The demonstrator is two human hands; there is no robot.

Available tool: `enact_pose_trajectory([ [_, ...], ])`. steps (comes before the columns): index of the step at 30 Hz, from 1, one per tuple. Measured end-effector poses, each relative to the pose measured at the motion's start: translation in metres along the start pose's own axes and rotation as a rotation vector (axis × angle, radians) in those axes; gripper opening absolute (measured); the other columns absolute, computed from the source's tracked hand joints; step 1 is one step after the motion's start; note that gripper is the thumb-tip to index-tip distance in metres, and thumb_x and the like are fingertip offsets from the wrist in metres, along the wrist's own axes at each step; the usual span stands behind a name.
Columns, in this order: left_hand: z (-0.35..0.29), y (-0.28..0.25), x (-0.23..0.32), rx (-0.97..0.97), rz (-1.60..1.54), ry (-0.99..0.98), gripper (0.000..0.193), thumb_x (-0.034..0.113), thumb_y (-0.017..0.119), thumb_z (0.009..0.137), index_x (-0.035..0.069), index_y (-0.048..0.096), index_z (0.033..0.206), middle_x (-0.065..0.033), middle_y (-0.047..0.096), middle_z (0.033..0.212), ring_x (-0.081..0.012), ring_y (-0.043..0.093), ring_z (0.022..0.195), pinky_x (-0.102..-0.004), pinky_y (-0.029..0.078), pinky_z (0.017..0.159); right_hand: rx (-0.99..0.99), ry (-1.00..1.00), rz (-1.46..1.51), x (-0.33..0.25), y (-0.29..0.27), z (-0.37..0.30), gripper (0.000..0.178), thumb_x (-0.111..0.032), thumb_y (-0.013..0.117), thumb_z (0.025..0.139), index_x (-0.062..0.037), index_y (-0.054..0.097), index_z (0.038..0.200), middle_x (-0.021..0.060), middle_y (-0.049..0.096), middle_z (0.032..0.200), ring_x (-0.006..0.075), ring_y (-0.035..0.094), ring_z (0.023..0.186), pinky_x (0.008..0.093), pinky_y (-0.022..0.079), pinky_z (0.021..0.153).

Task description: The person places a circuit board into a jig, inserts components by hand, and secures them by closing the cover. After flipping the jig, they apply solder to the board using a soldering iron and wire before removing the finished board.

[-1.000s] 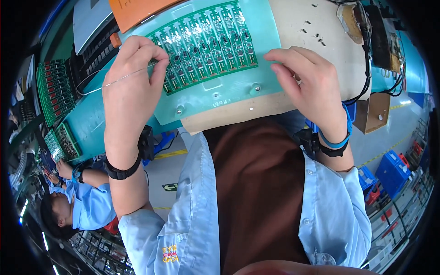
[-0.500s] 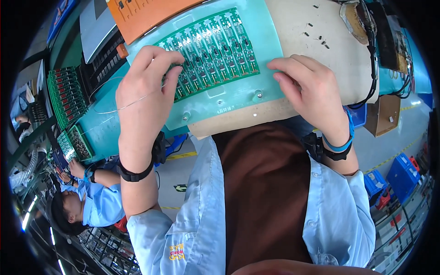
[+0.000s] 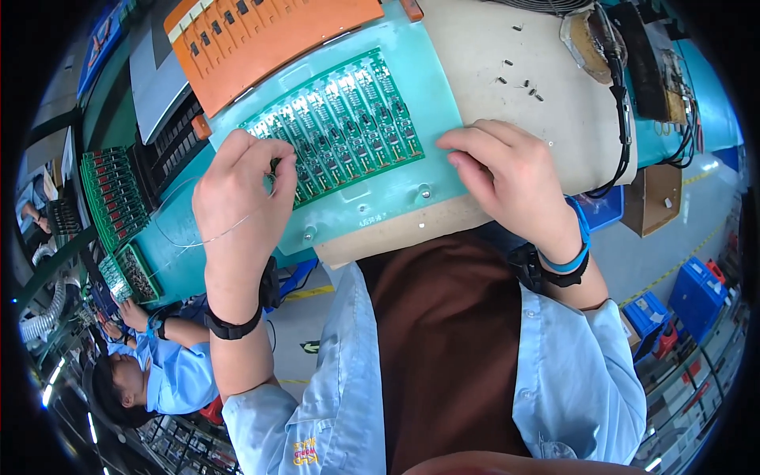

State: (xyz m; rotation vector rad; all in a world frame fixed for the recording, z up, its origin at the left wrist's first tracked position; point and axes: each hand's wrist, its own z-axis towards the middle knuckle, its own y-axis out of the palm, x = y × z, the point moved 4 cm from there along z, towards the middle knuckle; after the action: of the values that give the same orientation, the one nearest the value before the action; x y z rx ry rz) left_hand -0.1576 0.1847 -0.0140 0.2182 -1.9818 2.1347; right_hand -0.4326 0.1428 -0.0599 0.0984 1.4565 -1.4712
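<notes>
A green circuit board panel (image 3: 348, 131) with several repeated strips of small parts lies on a translucent teal fixture plate (image 3: 431, 95). My left hand (image 3: 237, 190) is over the panel's left end, with thumb and forefinger closed in a pinch. What sits between those fingertips is too small to make out. A thin silvery wire (image 3: 190, 244) loops out to the left and crosses the back of this hand. At the plate's right edge, my right hand (image 3: 511, 170) has its thumb and forefinger slightly apart, holding nothing visible, beside the panel's lower right corner.
An orange slotted cover (image 3: 269, 39) stands behind the panel. Several small black leaded components (image 3: 507, 62) lie scattered on the beige mat (image 3: 475, 47). Cables (image 3: 625, 134) hang at the right. More boards (image 3: 115, 194) stand at the left, where a co-worker (image 3: 150, 372) works.
The view has shifted, so panel and hands appear lower and further left, and more of the orange cover shows. My left thumb and forefinger have come closer together; my right hand keeps its place beside the panel.
</notes>
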Motion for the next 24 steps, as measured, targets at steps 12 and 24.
enact_pose_trajectory([
  [12, 0.007, -0.004, 0.001, -0.052, 0.089, 0.005, 0.007, 0.010, 0.081, 0.084, 0.012, 0.077, 0.089, -0.0045, 0.061, 0.081, -0.0236, 0.067, 0.067, -0.0368, 0.052, 0.058, 0.060, 0.002, 0.045, 0.005, 0.004, -0.002, 0.018, 0.000, 0.074, 0.088, -0.0078, 0.074, 0.104, 0.0090, 0.064, 0.081, 0.0288, 0.064, 0.070, 0.0394, 0.052, 0.062],
  [24, 0.029, -0.068, -0.097, -0.099, 0.024, -0.253, 0.023, 0.016, 0.081, 0.091, 0.008, 0.080, 0.113, -0.0039, 0.068, 0.084, -0.0130, 0.061, 0.068, -0.0300, 0.049, 0.064, 0.094, -0.023, 0.121, 0.011, 0.001, -0.008, 0.020, 0.001, 0.073, 0.087, -0.0067, 0.073, 0.105, 0.0096, 0.062, 0.081, 0.0277, 0.060, 0.068, 0.0385, 0.049, 0.061],
])
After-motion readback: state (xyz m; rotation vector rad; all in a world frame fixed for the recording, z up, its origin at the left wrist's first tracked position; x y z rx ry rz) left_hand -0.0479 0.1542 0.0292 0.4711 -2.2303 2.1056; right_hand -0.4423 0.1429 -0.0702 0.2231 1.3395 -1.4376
